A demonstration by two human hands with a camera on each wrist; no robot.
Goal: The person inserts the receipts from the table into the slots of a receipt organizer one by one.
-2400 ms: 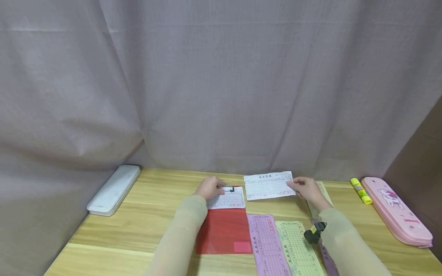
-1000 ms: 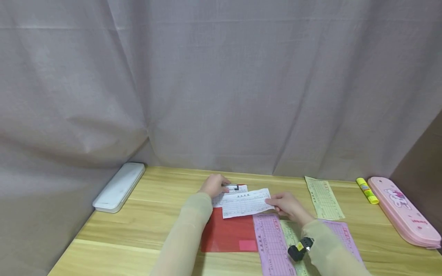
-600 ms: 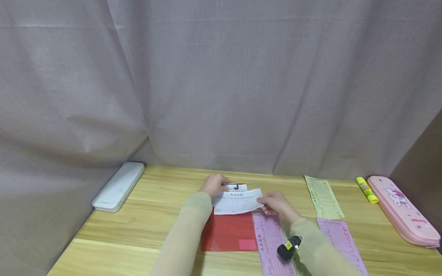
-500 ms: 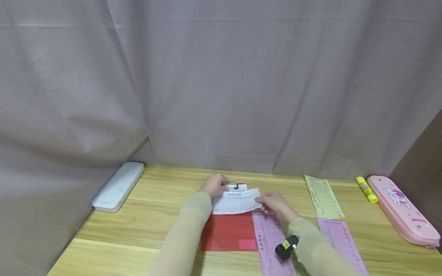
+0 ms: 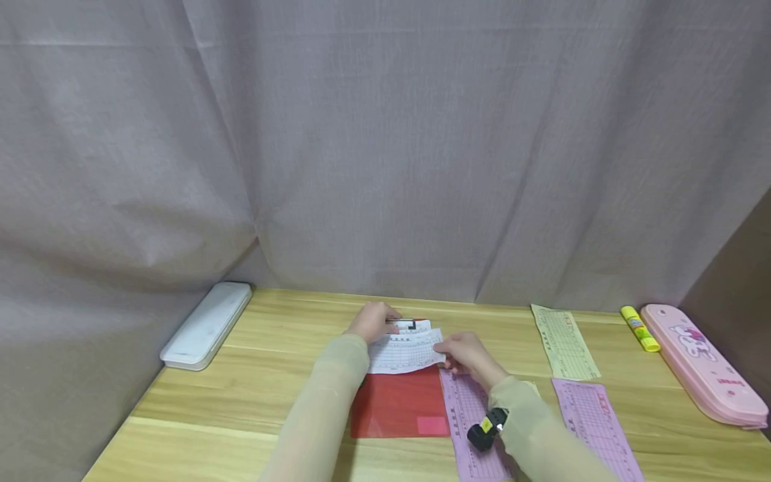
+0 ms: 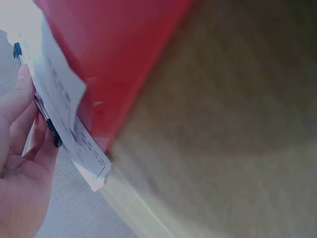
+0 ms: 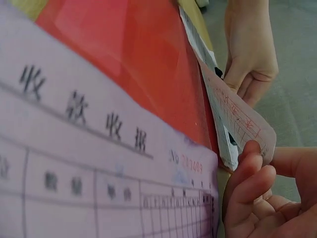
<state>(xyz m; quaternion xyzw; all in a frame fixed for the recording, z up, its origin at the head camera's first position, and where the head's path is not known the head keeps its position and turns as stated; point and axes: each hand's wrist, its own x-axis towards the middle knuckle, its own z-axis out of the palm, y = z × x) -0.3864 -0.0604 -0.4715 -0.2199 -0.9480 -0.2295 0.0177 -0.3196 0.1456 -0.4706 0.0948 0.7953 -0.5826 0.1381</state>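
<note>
A red clipboard (image 5: 391,407) lies in the middle of the table, with white receipt paper under the black-ended metal clip (image 5: 412,325) at its far edge. My left hand (image 5: 370,323) grips that clip, thumb on one side and fingers on the other in the left wrist view. Between the thumb and fingers of my right hand (image 5: 470,355) is the right end of another white receipt slip (image 5: 400,355). This slip overlaps the clipped paper, just short of the clip. Its left end is partly hidden by my left hand and sleeve.
Purple receipts (image 5: 596,425) and a yellow-green one (image 5: 565,341) lie to the right; another purple receipt (image 5: 466,408) touches the clipboard's side. A glue stick (image 5: 640,329) and pink pencil case (image 5: 705,365) sit far right. A white case (image 5: 207,326) stands at left.
My right hand has brought the white slip leftward and down from beside the clipboard to lie over the clipped paper. My left hand stays on the clip.
</note>
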